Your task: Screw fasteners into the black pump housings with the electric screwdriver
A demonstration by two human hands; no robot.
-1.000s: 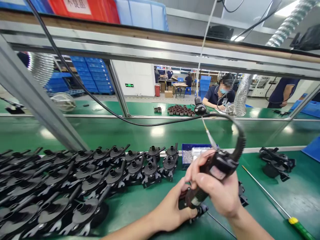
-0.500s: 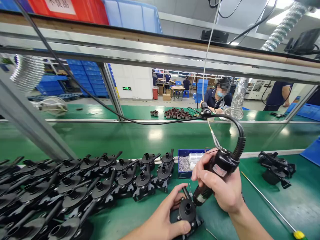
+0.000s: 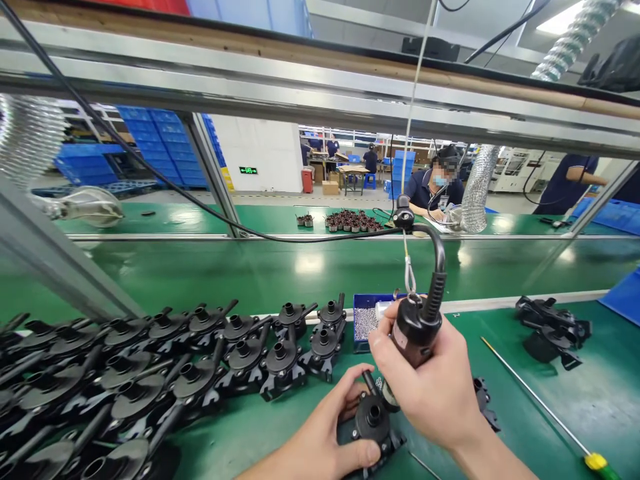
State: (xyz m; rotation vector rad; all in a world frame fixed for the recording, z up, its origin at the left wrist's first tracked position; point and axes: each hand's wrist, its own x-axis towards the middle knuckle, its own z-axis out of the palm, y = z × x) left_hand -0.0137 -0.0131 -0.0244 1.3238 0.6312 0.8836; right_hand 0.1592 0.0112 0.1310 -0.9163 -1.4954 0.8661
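My left hand grips a black plastic pump housing with a round spout on top, thumb across its near side. Wrapped around a black electric screwdriver, my right hand holds it nearly upright just right of that housing. The tool's tip is hidden behind my right hand, so I cannot tell whether it meets a screw. A few small screws lie on the green bench beyond the housing. Behind the tool sits a blue bin of small screws, with a white container in it.
Rows of similar black housings fill the left bench. At right lie black brackets and a long yellow-tipped screwdriver. The tool's cable crosses ahead beneath a metal shelf beam. A masked co-worker sits across the bench.
My right hand has swung the electric screwdriver leftward and more upright, staying beside the housing. My left hand keeps its grip on the housing. The view has shifted slightly.
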